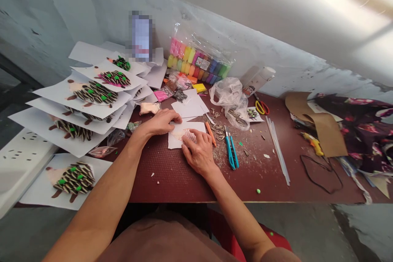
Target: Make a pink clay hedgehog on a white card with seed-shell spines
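At the middle of the dark red table (166, 172), our right hand (199, 153) rests palm down over a small white card (174, 143), its thumb and forefinger loosely parted and the fingertips touching the paper; we see nothing gripped, though the spot under them is hidden. Our left hand (164, 122) lies at the card's upper left edge, fingers half bent and relaxed, closed on nothing we can make out. The card is thin, flat and four-sided, with a faint reddish drawing (178, 134) partly covered by our right fingers. Both our forearms (107, 196) are bare and reach forward over the table's near edge, slanting inward. Just beside our right hand lies an orange stick (211, 134), and near it slim striped seeds (220, 132) are scattered, next to a cutter (231, 151) with a smooth teal body. Beyond the card we have loose white sheets (187, 106) and a crumpled, see-through plastic bag (227, 90). To our left rises an uneven stack of paper (39, 125) bearing hedgehog shapes (95, 92), their backs rough with overlapping seeds and dabbed with green. Farther right, translucent strips (278, 151) lie near red-and-yellow-handled scissors (262, 107).
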Demonstrator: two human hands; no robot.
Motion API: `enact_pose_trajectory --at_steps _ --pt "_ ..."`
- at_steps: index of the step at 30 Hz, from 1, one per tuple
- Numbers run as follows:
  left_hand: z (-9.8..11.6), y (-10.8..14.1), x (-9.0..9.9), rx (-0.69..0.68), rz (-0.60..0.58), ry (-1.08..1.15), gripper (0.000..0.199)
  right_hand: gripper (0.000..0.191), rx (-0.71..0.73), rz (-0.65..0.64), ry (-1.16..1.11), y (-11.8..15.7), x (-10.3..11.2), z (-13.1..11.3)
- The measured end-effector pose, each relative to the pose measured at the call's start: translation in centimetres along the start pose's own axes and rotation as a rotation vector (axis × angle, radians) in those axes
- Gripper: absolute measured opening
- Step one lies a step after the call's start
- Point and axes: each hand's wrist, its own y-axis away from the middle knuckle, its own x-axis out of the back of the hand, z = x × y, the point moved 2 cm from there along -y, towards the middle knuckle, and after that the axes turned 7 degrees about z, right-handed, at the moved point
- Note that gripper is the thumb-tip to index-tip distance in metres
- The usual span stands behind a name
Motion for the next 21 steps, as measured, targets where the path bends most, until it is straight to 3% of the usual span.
enact_pose_trajectory --at_steps 8,21 --pt "-0.25 -0.10 -0.18 -0.003 0.006 -0.004 0.043 0.021 -0.032 0.089 -0.031 0.31 0.00 0.62" --pt "-0.16 -0.06 -0.19 0.012 0.007 0.005 0.042 0.025 0.005 0.022 -0.017 0.19 0.09 0.30"
